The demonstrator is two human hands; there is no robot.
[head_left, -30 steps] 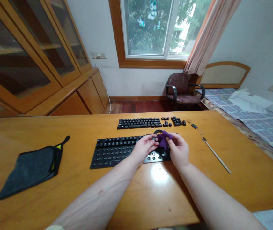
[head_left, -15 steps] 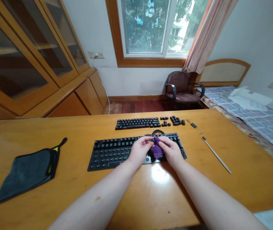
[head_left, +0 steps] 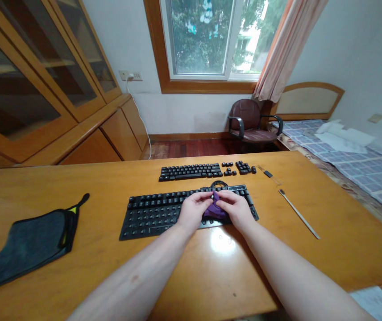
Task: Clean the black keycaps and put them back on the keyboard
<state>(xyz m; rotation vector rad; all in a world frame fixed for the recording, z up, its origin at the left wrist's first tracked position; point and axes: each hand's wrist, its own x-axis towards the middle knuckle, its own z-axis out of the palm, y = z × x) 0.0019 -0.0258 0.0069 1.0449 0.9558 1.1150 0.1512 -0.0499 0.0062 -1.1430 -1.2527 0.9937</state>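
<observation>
Both hands meet above the right half of a black keyboard (head_left: 157,214), much of which is bare of keycaps, with the switches showing. My left hand (head_left: 193,207) is closed in a pinch at the left edge of a purple cloth (head_left: 215,210). On the other side, my right hand (head_left: 236,207) pinches the same cloth between thumb and fingers. A small dark piece seems to sit at the fingertips, too small to make out. The cloth hangs down over the keyboard's lower keys. Behind the hands lies a coiled black cable (head_left: 219,184).
Removed keycaps (head_left: 191,171) lie in rows behind the keyboard, with more keycaps (head_left: 243,167) to their right. A wire keycap puller (head_left: 267,174) and a long thin brush (head_left: 300,215) are on the right. A folded grey cloth (head_left: 32,240) lies left on the wooden table (head_left: 107,272).
The purple cloth has been bunched lower and wider between my hands, its hanging end less long. My hands stay nearly in place; the whole view has shifted slightly.
</observation>
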